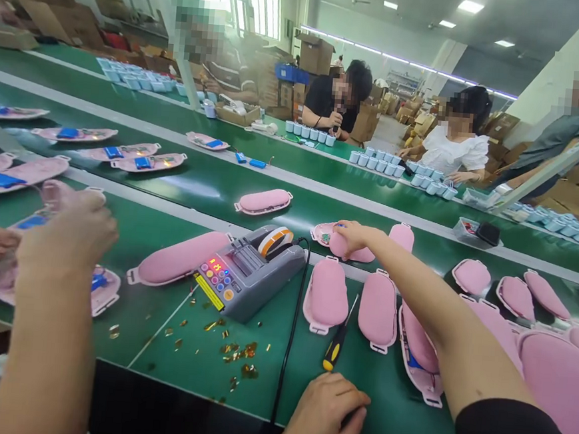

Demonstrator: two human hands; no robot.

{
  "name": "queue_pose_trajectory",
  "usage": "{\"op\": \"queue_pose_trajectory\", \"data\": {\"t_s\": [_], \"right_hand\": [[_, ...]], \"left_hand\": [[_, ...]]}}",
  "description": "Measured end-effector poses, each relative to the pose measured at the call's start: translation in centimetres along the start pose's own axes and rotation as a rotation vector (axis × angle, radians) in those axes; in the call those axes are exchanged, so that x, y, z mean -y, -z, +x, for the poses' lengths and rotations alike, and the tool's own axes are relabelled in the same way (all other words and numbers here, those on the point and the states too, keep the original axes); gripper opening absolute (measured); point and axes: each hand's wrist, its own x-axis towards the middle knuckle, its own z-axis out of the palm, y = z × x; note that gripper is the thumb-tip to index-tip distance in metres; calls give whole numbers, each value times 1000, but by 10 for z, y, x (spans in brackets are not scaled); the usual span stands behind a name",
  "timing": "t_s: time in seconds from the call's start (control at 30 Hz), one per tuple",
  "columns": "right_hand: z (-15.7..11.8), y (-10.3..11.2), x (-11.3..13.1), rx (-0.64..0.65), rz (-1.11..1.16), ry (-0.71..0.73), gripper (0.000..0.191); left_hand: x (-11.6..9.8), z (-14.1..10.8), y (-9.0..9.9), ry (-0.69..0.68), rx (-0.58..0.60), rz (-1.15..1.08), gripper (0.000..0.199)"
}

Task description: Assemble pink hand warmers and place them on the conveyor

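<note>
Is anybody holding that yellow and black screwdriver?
No, the screwdriver lies on the green table, just past the left hand.

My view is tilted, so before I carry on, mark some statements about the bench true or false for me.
1. The right hand holds a pink cover. True.
2. The left hand is on the tape dispenser. False: it is at the near side of the green bench, close to the screwdriver.
3. The dispenser's display shows lit red characters. True.
4. The screwdriver's handle is all red. False: it is yellow and black.
5. Gold-coloured scraps lie on the bench. True.
</note>
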Motion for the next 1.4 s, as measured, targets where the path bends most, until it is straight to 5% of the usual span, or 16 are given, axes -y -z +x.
{"op": "queue_pose_trajectory", "data": {"t_s": [0.17, 0.43, 0.77, 0.87, 1.07, 1.17, 1.3, 1.4], "right_hand": [[-11, -13, -13, -76, 25, 8, 90], [-4, 24, -47, -170, 88, 18, 93], [23, 6, -2, -91, 104, 98, 124], [11, 8, 1, -89, 152, 51, 117], [-69, 49, -5, -199, 387, 73, 71], [-133, 58, 11, -197, 517, 146, 59], [-213, 29, 67, -101, 567, 273, 61], [-249, -18, 106, 81, 690, 263, 69]], "left_hand": [[-1, 1, 1, 29, 23, -28, 21], [-3, 3, 6, 45, 55, -46, 19], [-1, 2, 1, 49, 43, -29, 20], [-5, 6, 4, 67, 25, -51, 19], [-9, 10, 13, 44, -55, -169, 21], [-10, 7, 15, 73, -244, -264, 38], [-31, 6, 15, 138, -518, -581, 107], [-49, 1, 10, 265, -472, -733, 130]]}}
